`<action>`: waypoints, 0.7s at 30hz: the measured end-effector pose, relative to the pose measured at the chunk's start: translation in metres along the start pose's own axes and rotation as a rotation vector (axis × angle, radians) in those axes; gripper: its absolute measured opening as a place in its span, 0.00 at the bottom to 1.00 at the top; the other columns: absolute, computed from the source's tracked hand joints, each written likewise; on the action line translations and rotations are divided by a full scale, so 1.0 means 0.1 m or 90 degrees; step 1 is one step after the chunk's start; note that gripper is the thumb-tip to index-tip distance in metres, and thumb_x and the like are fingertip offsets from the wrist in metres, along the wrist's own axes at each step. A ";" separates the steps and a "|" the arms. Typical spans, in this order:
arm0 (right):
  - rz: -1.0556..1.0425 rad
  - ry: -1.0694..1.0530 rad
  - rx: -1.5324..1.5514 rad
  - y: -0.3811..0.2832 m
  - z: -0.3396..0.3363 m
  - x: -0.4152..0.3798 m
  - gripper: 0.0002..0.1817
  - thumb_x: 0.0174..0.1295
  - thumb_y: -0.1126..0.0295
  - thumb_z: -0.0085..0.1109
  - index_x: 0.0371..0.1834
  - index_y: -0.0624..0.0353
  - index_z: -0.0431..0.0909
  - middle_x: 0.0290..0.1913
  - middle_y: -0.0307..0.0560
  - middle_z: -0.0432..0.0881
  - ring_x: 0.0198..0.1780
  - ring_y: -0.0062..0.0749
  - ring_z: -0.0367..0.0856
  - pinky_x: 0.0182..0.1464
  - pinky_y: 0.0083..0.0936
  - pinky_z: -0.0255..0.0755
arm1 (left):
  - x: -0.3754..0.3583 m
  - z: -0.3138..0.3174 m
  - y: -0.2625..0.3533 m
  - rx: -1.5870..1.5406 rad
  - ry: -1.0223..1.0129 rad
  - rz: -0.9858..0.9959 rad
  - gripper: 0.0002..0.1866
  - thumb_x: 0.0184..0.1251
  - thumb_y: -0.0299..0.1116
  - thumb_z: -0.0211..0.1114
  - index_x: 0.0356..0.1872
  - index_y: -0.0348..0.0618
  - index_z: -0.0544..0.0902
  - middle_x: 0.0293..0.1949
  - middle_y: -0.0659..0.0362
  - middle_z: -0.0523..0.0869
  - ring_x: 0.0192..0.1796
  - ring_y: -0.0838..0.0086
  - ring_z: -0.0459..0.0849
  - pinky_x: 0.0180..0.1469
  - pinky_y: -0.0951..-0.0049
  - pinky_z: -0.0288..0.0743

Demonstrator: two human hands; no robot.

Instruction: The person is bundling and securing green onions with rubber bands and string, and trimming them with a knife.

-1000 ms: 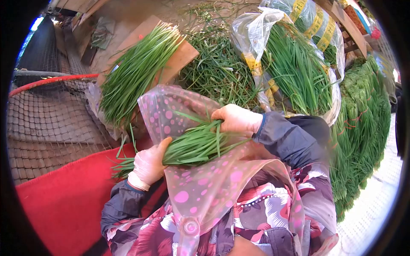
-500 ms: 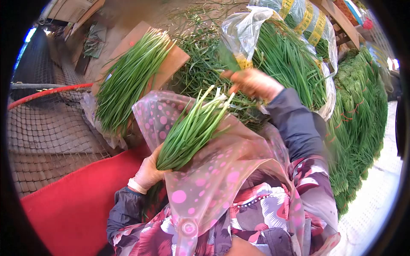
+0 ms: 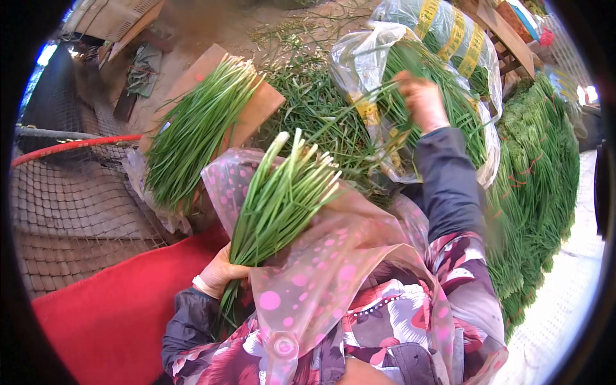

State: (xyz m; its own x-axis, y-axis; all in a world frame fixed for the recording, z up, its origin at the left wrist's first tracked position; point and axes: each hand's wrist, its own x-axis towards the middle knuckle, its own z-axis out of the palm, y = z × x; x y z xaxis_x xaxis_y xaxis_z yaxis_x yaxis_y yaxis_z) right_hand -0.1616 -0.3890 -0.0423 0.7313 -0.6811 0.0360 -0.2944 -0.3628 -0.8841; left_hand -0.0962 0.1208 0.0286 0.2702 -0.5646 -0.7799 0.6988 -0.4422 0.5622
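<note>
My left hand (image 3: 221, 273) is wrapped round the lower, leafy part of a bunch of garlic chives (image 3: 273, 205). Their pale stem ends point up and away from me, above the plastic apron on my lap. Over the open bag, my right hand (image 3: 422, 102) is closed and a little blurred. Thin green chive leaves trail leftward from its fingertips, above a heap of loose leaves. Under and beside that hand, more garlic chives (image 3: 462, 122) stand in the clear plastic bag (image 3: 366, 54).
A chive pile (image 3: 199, 128) lies on a brown board (image 3: 260, 106) at the left. Loose trimmings (image 3: 321, 109) cover the ground ahead. Stacked tied bundles (image 3: 539, 192) line the right. Netting with a red rim (image 3: 77, 146) and red cloth (image 3: 122, 289) are at my left.
My right hand has moved right and up, from near the held bunch to over the bag. The bunch in my left hand has tilted more upright and its stem ends have spread.
</note>
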 end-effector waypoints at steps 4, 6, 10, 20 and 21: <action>0.114 -0.157 0.054 -0.30 0.02 -0.02 0.12 0.55 0.73 0.61 0.41 0.66 0.84 0.44 0.45 0.87 0.36 0.29 0.84 0.40 0.26 0.76 | -0.02 0.12 0.09 -0.079 0.003 0.014 0.19 0.51 0.20 0.64 0.48 0.38 0.79 0.25 0.60 0.81 0.20 0.78 0.77 0.23 0.79 0.70; 0.106 -0.315 0.007 -0.54 0.22 -0.18 0.21 0.57 0.60 0.65 0.48 0.65 0.83 0.48 0.50 0.86 0.41 0.35 0.85 0.46 0.27 0.76 | -0.01 0.09 0.02 -0.076 0.011 0.039 0.19 0.51 0.20 0.64 0.48 0.37 0.79 0.25 0.60 0.81 0.19 0.77 0.76 0.22 0.78 0.69; -0.094 -0.588 -0.185 -0.88 0.90 -0.51 0.34 0.55 0.43 0.62 0.57 0.59 0.79 0.52 0.58 0.83 0.56 0.42 0.80 0.58 0.31 0.71 | 0.00 0.08 0.05 0.101 -0.053 0.162 0.32 0.49 0.22 0.70 0.61 0.36 0.74 0.51 0.59 0.84 0.49 0.74 0.82 0.49 0.73 0.77; 0.068 -0.871 0.122 -0.75 0.70 -0.73 0.32 0.51 0.65 0.71 0.60 0.64 0.74 0.48 0.47 0.83 0.51 0.29 0.78 0.53 0.29 0.71 | 0.20 0.07 0.33 0.170 -0.115 0.128 0.36 0.43 0.20 0.72 0.61 0.34 0.72 0.51 0.53 0.83 0.50 0.67 0.82 0.52 0.66 0.75; 0.068 -0.841 0.101 -0.79 0.65 -0.73 0.30 0.51 0.65 0.71 0.57 0.64 0.75 0.45 0.46 0.83 0.48 0.28 0.78 0.51 0.28 0.71 | 0.19 0.05 0.33 0.171 -0.124 0.130 0.36 0.44 0.20 0.72 0.61 0.34 0.72 0.50 0.53 0.83 0.49 0.68 0.82 0.51 0.66 0.75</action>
State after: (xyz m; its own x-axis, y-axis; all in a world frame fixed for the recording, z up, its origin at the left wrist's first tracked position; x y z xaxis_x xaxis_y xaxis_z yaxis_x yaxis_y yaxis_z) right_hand -0.1517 -0.2696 -0.0052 0.7784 0.4549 -0.4327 -0.3795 -0.2083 -0.9015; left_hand -0.0714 0.0923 0.0336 0.2367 -0.7700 -0.5925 0.4385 -0.4595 0.7724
